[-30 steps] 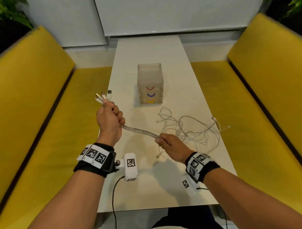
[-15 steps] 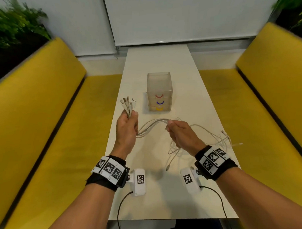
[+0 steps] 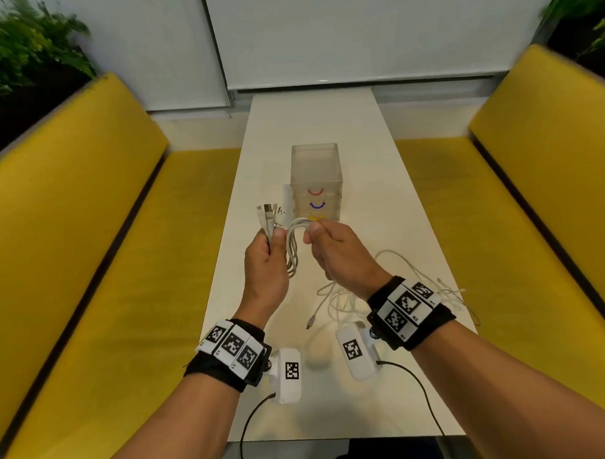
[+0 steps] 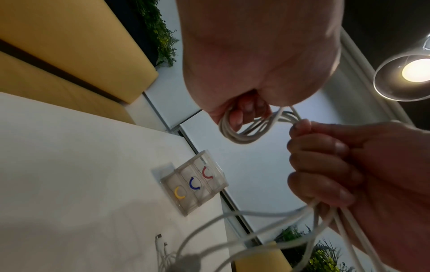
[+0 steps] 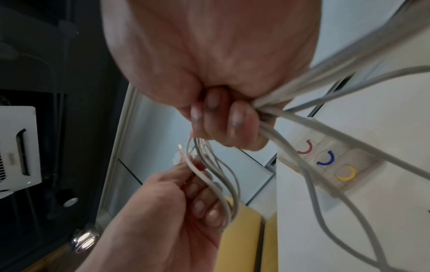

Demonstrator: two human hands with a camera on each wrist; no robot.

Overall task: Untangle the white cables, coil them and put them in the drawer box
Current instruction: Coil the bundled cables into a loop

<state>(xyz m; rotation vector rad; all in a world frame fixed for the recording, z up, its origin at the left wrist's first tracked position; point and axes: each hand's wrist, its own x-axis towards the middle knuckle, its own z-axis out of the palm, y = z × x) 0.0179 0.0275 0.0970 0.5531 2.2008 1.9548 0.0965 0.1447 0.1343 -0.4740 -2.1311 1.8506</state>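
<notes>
My left hand [image 3: 271, 246] grips a bundle of white cables [image 3: 292, 250] near their plug ends [image 3: 269, 213], which stick up above the fist. My right hand [image 3: 323, 233] grips the same bundle a short way along, so a loop hangs between the two hands [image 4: 242, 136]. The rest of the cables [image 3: 334, 303] trails from under my right hand down to the white table [image 3: 311, 126], loose and tangled. The clear drawer box [image 3: 316, 180], with red, blue and yellow handles, stands just beyond my hands with all drawers closed.
Yellow bench seats [image 3: 88, 236] run along both sides of the narrow table. Loose cable ends [image 3: 450, 292] lie near the table's right edge. Plants [image 3: 20, 50] stand behind the benches. A ceiling lamp [image 4: 414, 71] shows in the left wrist view.
My right hand has moved up and left toward my left hand, folding the stretched cables into a hanging loop. Both hands rose closer to the drawer box.
</notes>
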